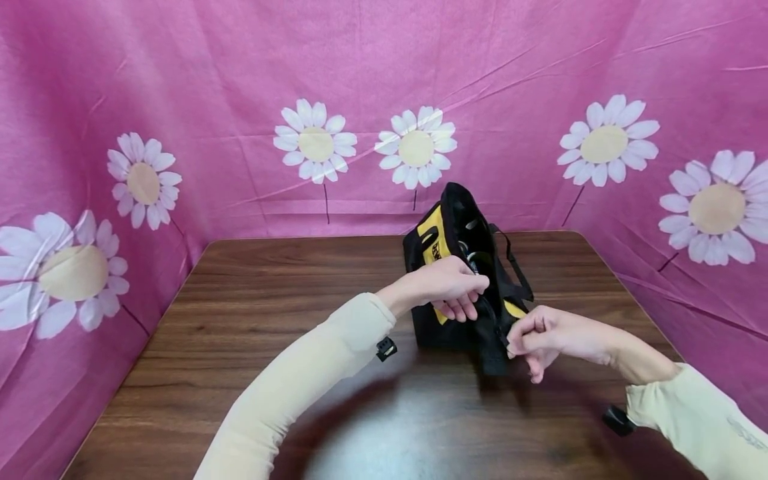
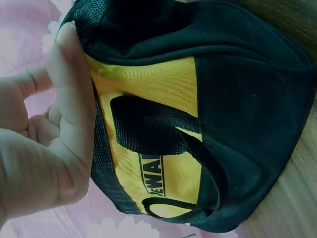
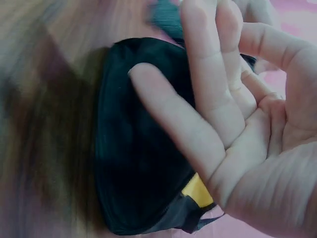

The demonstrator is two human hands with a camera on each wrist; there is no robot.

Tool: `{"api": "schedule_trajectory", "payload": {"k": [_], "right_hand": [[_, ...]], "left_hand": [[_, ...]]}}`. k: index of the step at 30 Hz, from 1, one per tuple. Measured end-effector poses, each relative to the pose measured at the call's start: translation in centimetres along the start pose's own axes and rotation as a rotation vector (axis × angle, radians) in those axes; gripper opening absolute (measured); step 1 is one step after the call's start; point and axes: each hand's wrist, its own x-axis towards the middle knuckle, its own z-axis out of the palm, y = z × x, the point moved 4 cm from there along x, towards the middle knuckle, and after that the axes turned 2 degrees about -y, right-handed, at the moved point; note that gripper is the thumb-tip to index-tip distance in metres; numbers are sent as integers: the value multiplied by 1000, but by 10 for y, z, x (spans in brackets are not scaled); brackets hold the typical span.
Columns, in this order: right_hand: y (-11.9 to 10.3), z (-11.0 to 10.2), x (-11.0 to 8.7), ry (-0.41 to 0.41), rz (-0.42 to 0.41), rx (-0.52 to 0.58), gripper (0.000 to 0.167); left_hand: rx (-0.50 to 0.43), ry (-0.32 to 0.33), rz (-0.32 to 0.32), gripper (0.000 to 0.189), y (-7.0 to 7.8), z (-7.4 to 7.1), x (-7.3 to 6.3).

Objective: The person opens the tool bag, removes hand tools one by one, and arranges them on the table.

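Note:
A black and yellow tool bag (image 1: pixel 441 333) stands on the table with its top partly unzipped; the mouth shows a dark inside and some small shiny items too shadowed to name. My left hand (image 1: pixel 453 287) holds the bag's top edge at the near left side, and in the left wrist view the hand (image 2: pixel 54 129) lies along the rim above the yellow panel (image 2: pixel 178 79) with its strap handle. At the bag's near right corner, my right hand (image 1: pixel 549 340) pinches the zipper end. In the right wrist view the hand's (image 3: pixel 237 99) fingertips partly leave the frame, beside the bag's black end (image 3: pixel 143 148).
The brown wood-grain table (image 1: pixel 258 287) reaches back to a pink cloth (image 1: pixel 240 80) printed with white daisies, which hangs on the sides too. A black carry strap (image 1: pixel 516 263) loops out on the bag's right side.

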Motion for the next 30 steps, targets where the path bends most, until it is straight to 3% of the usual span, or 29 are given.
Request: {"api": "schedule_trajectory", "payload": {"k": [5,11,20,24,28,30], "right_hand": [[11,9,-5,-40,28,6,22],[22,5,-5,-63,19,45,23],[20,0,-7,-87,-16,49,20],[12,-2,-10,-101,20,17,20],[-11,-14,-19,-97,6,-84,24],[-26,-26,-23,-56,-4,-156,27]], "left_hand": [[-62,5,26,30,-6,-7,-9],[-87,-13,40,30,-13,-8,-18],[-102,-5,38,29,-20,-9,-21],[-67,5,53,28,-18,-11,-22],[11,58,145,23,-10,-20,-24],[37,109,193,22,-4,-28,-25]]}}
